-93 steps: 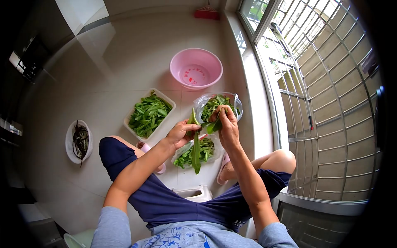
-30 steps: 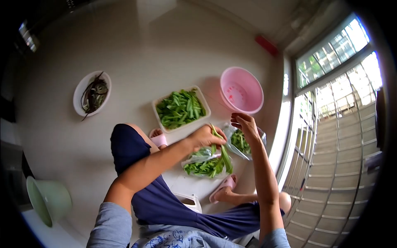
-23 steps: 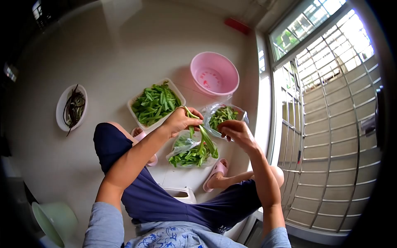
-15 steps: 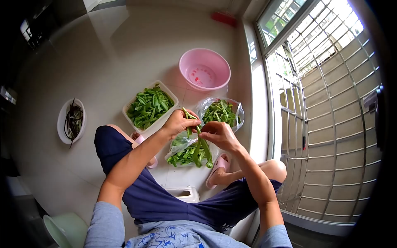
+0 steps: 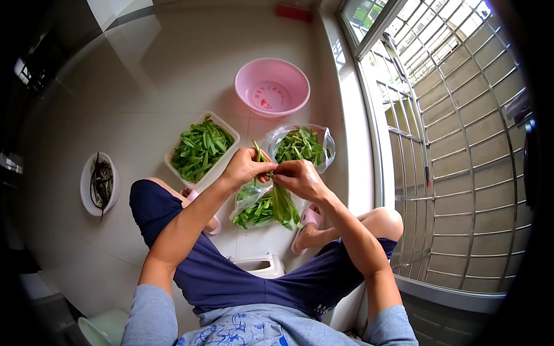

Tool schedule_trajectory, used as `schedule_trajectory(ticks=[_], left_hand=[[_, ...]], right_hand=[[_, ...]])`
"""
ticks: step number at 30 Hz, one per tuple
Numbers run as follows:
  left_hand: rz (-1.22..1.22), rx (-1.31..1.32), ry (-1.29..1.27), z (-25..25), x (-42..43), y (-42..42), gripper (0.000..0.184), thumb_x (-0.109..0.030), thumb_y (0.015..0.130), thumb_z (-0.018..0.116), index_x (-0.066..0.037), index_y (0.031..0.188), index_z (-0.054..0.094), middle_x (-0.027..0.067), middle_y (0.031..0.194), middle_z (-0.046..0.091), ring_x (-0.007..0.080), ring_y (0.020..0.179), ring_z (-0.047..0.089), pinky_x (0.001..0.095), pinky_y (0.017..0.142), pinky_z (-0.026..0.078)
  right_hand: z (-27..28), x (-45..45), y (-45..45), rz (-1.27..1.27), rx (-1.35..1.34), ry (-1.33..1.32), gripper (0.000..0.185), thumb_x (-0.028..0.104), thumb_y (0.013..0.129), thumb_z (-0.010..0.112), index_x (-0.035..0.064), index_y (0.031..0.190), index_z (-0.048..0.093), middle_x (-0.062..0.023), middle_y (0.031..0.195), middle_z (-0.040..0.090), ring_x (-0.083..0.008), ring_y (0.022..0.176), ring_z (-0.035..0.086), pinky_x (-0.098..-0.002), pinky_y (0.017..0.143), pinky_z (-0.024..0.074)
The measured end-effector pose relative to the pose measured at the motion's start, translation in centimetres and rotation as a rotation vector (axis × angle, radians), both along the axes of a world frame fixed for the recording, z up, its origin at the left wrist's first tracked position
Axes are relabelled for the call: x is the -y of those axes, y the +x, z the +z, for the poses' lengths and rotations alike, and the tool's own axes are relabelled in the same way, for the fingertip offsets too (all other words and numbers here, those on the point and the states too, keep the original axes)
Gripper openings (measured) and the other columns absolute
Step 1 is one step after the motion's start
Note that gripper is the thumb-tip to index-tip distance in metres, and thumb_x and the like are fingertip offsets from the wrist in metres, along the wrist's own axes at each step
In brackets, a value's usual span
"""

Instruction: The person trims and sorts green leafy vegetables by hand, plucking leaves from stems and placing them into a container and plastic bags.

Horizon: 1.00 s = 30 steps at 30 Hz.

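My left hand (image 5: 247, 167) is closed round green stalks (image 5: 256, 147), whose ends poke up above the fingers. Touching it at the fingertips, my right hand (image 5: 302, 180) pinches a leafy green (image 5: 284, 206), and its broad leaves hang down below. Under both hands lies a clear plastic bag (image 5: 245, 199) with leafy greens (image 5: 253, 214) on it. Beyond my right hand, a second plastic bag (image 5: 329, 145) holds more greens (image 5: 301, 146). Cut green pieces (image 5: 202, 149) fill a white rectangular tub (image 5: 232, 136) past my left hand.
A pink basin (image 5: 245, 106) stands farther out on the floor. At the left is a white oval basket (image 5: 86, 193) with dark, thin strands (image 5: 103, 181). A pale green bucket (image 5: 107, 328) is at lower left. The barred window (image 5: 456, 167) runs along the right.
My right hand has moved left against my left hand, and its fingers have closed in on the stalk. The hanging leaves have turned, showing broader. The whole view has shifted slightly.
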<state>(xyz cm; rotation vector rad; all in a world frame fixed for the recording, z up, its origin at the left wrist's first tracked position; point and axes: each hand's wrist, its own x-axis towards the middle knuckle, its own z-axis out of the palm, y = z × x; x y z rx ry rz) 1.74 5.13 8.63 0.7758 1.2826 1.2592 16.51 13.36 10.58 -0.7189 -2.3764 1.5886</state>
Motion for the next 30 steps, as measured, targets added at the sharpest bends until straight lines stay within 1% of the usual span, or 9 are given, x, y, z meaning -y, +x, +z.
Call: schedule_trajectory(ticks=[2,8,10,11,12,15,18,22,30], left_hand=[[-0.030,-0.038,-0.006,0.5,0.1,0.0,0.010,-0.008,0.072,0.059,0.001,0.073,0.054,0.0066,0.061,0.055,0.0097,0.048,0.052,0.0188,0.045,0.043],[-0.058,0.069,0.075,0.8,0.5,-0.3,0.008,-0.007,0.073,0.057,0.000,0.074,0.055,0.0058,0.064,0.056,0.0096,0.052,0.053,0.0190,0.048,0.044],[-0.060,0.068,0.088,0.7,0.4,-0.5,0.008,-0.007,0.073,0.057,0.000,0.075,0.055,0.0054,0.065,0.056,0.0098,0.053,0.053,0.0197,0.049,0.045],[-0.046,0.087,0.100,0.9,0.4,-0.6,0.008,-0.006,0.073,0.057,0.000,0.075,0.054,0.0052,0.065,0.056,0.0100,0.053,0.053,0.0200,0.050,0.045],[-0.033,0.107,0.112,1.2,0.4,-0.6,0.007,-0.006,0.073,0.057,0.000,0.076,0.054,0.0049,0.065,0.056,0.0102,0.053,0.053,0.0203,0.050,0.045],[-0.029,0.109,0.116,1.5,0.6,-1.3,0.009,-0.006,0.072,0.058,0.001,0.077,0.054,0.0069,0.066,0.056,0.0116,0.055,0.054,0.0209,0.052,0.046],[-0.012,0.083,0.117,1.3,0.8,-2.0,0.009,-0.005,0.073,0.057,0.001,0.078,0.054,0.0065,0.066,0.056,0.0118,0.056,0.055,0.0206,0.052,0.046],[0.039,0.110,0.094,1.4,0.9,-2.2,0.008,-0.004,0.072,0.057,0.000,0.078,0.054,0.0062,0.067,0.056,0.0120,0.056,0.055,0.0207,0.052,0.046],[0.026,0.070,0.094,1.1,0.8,-2.3,0.008,-0.004,0.072,0.057,0.000,0.078,0.054,0.0054,0.066,0.055,0.0116,0.055,0.054,0.0204,0.050,0.045]], right_hand=[[0.5,-0.4,-0.1,0.047,0.118,-0.112,0.017,0.011,0.072,0.055,-0.0039,0.080,0.057,-0.0026,0.061,0.054,-0.0050,0.056,0.047,-0.0196,0.049,0.0382],[-0.1,-0.4,0.1,0.050,0.038,-0.331,0.017,0.014,0.078,0.051,-0.0014,0.079,0.056,0.0009,0.063,0.052,-0.0050,0.054,0.045,-0.0180,0.047,0.0344],[-0.4,-0.3,0.0,-0.062,-0.001,-0.622,0.015,0.016,0.077,0.052,0.0012,0.075,0.056,0.0017,0.061,0.049,-0.0045,0.051,0.043,-0.0181,0.047,0.0356],[-0.6,-0.3,0.0,-0.070,-0.036,-0.700,0.013,0.017,0.078,0.051,0.0042,0.075,0.056,0.0027,0.061,0.048,-0.0039,0.051,0.042,-0.0166,0.046,0.0345],[-0.6,-0.4,0.1,-0.075,-0.040,-0.699,0.013,0.017,0.078,0.051,0.0042,0.075,0.056,0.0027,0.061,0.048,-0.0039,0.051,0.042,-0.0166,0.046,0.0345],[-0.1,-0.7,0.4,-0.165,-0.067,-0.941,0.012,0.015,0.078,0.051,0.0033,0.078,0.056,-0.0007,0.064,0.054,-0.0052,0.050,0.044,-0.0167,0.045,0.0356],[-0.1,-1.2,0.8,-0.181,-0.121,-0.968,0.011,0.015,0.077,0.053,0.0044,0.077,0.055,-0.0010,0.066,0.055,-0.0038,0.051,0.045,-0.0149,0.044,0.0325],[-0.8,-1.6,1.0,-0.206,-0.135,-0.934,0.010,0.015,0.076,0.055,0.0049,0.077,0.055,-0.0015,0.068,0.056,-0.0036,0.052,0.045,-0.0146,0.047,0.0355],[-0.2,-2.0,1.1,-0.234,-0.189,-0.875,0.012,0.015,0.074,0.058,0.0047,0.074,0.053,0.0018,0.060,0.049,-0.0030,0.050,0.042,-0.0142,0.046,0.0343]])
